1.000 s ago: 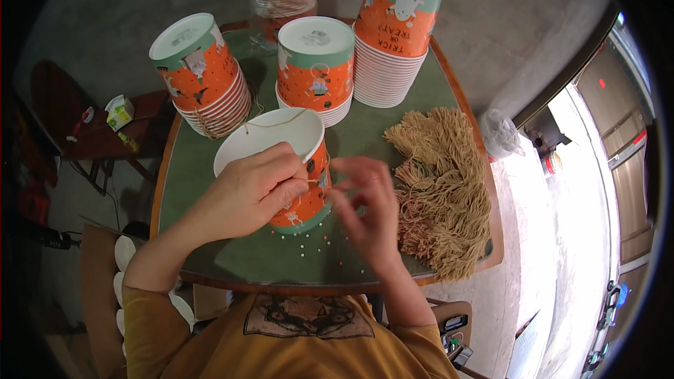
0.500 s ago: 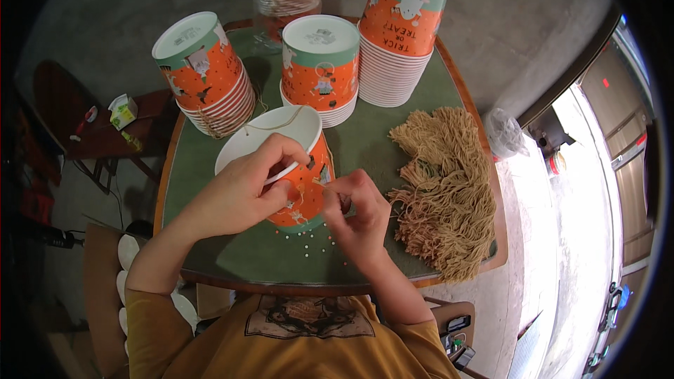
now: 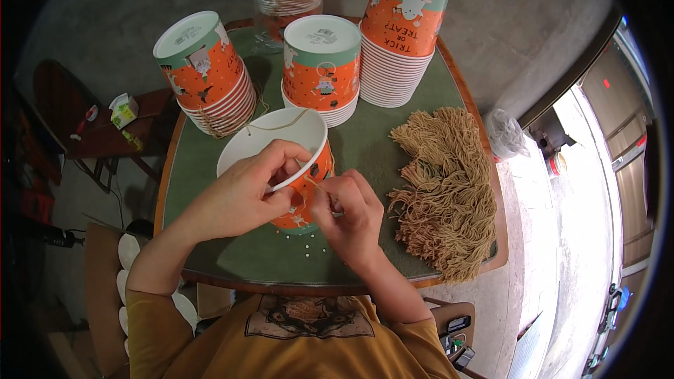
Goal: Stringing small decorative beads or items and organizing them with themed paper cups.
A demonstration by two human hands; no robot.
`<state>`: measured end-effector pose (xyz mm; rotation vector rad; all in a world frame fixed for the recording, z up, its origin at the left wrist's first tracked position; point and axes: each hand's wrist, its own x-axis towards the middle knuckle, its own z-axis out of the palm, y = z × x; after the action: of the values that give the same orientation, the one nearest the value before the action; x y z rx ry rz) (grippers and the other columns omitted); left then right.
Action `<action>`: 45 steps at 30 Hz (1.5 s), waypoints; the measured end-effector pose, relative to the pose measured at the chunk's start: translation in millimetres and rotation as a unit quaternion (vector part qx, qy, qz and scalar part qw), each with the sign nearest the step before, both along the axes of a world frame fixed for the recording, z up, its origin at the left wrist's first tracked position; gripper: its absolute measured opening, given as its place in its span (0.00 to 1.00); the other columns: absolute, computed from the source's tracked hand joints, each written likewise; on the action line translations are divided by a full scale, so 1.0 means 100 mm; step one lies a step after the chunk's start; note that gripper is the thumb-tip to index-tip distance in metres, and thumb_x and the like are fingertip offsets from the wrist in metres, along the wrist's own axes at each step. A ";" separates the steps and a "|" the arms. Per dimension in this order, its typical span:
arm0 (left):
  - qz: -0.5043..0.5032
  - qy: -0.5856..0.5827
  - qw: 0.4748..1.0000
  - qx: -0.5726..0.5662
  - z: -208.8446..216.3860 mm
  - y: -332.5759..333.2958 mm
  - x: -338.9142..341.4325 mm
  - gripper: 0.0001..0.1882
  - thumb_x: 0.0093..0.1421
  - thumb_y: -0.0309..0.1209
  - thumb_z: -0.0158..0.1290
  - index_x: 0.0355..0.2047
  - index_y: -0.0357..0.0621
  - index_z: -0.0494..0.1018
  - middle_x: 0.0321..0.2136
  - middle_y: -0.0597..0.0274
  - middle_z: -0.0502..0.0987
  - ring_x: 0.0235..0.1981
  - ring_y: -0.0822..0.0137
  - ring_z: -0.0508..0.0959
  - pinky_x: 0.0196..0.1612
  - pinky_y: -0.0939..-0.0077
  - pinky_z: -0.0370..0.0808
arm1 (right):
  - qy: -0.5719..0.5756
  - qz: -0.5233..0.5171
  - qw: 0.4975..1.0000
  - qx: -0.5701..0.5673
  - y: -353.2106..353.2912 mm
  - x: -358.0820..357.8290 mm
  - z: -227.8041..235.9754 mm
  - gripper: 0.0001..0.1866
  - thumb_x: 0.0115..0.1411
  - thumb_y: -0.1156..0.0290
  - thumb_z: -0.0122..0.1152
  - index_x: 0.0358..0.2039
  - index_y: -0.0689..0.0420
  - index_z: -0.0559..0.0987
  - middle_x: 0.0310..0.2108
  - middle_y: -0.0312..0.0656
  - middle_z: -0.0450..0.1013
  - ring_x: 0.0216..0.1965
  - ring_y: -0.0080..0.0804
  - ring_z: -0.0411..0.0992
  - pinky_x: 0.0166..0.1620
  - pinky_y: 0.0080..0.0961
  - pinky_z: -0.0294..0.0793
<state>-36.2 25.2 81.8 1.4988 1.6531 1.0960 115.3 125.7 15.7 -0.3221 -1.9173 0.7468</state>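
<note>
An orange paper bucket point(image 3: 235, 153) with a white inside and green base band stands tilted toward me on the green table top. My left hand point(image 3: 247, 184) grips its near rim, fingers inside and thumb outside. A thin tan cord point(image 3: 284, 126) runs loosely across the bucket's opening. Close to the bucket's right side, my right hand point(image 3: 349, 212) pinches the end of a cord that comes from the wall below the rim. Its fingertips are partly hidden. Small pale round dots point(image 3: 307, 246) lie scattered below the bucket.
Upside-down bucket stacks stand behind: a left stack point(image 3: 210, 77), a middle stack point(image 3: 321, 63) and a taller right stack point(image 3: 404, 35). A heap of tan cords point(image 3: 449, 193) covers the table's right side. Farther left, a tissue pack point(image 3: 123, 111) rests on a wooden chair.
My right hand has moved slightly left, closer to the bucket wall, with the cord in its pinch. The bucket has shifted a little to the right under my left hand.
</note>
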 end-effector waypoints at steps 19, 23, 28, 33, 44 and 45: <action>-0.091 0.025 0.996 -0.004 -0.06 0.04 -0.05 0.09 0.65 0.23 0.47 0.45 0.39 0.70 0.38 0.65 0.71 0.34 0.75 0.72 0.40 0.82 0.70 | -0.057 -0.009 0.998 0.030 -0.03 0.13 -0.08 0.12 0.45 0.81 0.65 0.27 0.55 0.71 0.24 0.39 0.67 0.24 0.37 0.70 0.27 0.32 0.72; -0.078 -0.050 0.992 -0.081 -0.12 0.11 0.06 0.04 0.65 0.27 0.48 0.37 0.39 0.69 0.27 0.63 0.74 0.30 0.70 0.74 0.36 0.74 0.72 | -0.069 -0.022 0.996 0.044 -0.04 0.23 -0.12 0.13 0.44 0.80 0.66 0.27 0.55 0.71 0.24 0.38 0.67 0.24 0.37 0.70 0.27 0.31 0.72; -0.075 -0.022 0.993 -0.089 -0.17 0.15 0.17 0.05 0.62 0.27 0.51 0.36 0.39 0.68 0.27 0.62 0.74 0.29 0.70 0.73 0.34 0.72 0.72 | -0.097 -0.025 0.995 0.029 -0.02 0.36 -0.15 0.11 0.47 0.79 0.67 0.29 0.55 0.72 0.25 0.39 0.70 0.23 0.36 0.71 0.26 0.30 0.72; 0.006 0.021 1.000 0.009 -0.23 0.12 0.10 0.05 0.60 0.27 0.51 0.33 0.41 0.66 0.27 0.65 0.73 0.29 0.73 0.72 0.33 0.72 0.72 | -0.183 0.056 0.970 -0.150 0.15 0.58 -0.01 0.07 0.57 0.76 0.63 0.35 0.59 0.75 0.25 0.40 0.73 0.21 0.25 0.72 0.25 0.23 0.71; -0.038 -0.388 0.918 -0.071 -0.26 0.34 0.28 0.05 0.67 0.28 0.46 0.39 0.40 0.69 0.37 0.60 0.77 0.40 0.72 0.76 0.45 0.76 0.75 | -0.126 0.160 0.975 -0.085 0.37 0.64 0.39 0.11 0.53 0.86 0.55 0.37 0.61 0.76 0.31 0.39 0.72 0.28 0.26 0.71 0.30 0.20 0.71; -0.046 -0.366 0.926 -0.074 -0.27 0.35 0.30 0.05 0.67 0.27 0.46 0.40 0.40 0.69 0.37 0.61 0.76 0.40 0.73 0.76 0.46 0.77 0.74 | -0.132 0.182 0.969 -0.106 0.39 0.65 0.42 0.13 0.51 0.87 0.53 0.37 0.61 0.76 0.31 0.39 0.72 0.29 0.27 0.71 0.31 0.21 0.72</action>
<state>-6.5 60.2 55.1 0.8877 1.0926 1.2440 179.9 164.9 57.5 -0.2082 -2.1825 1.2083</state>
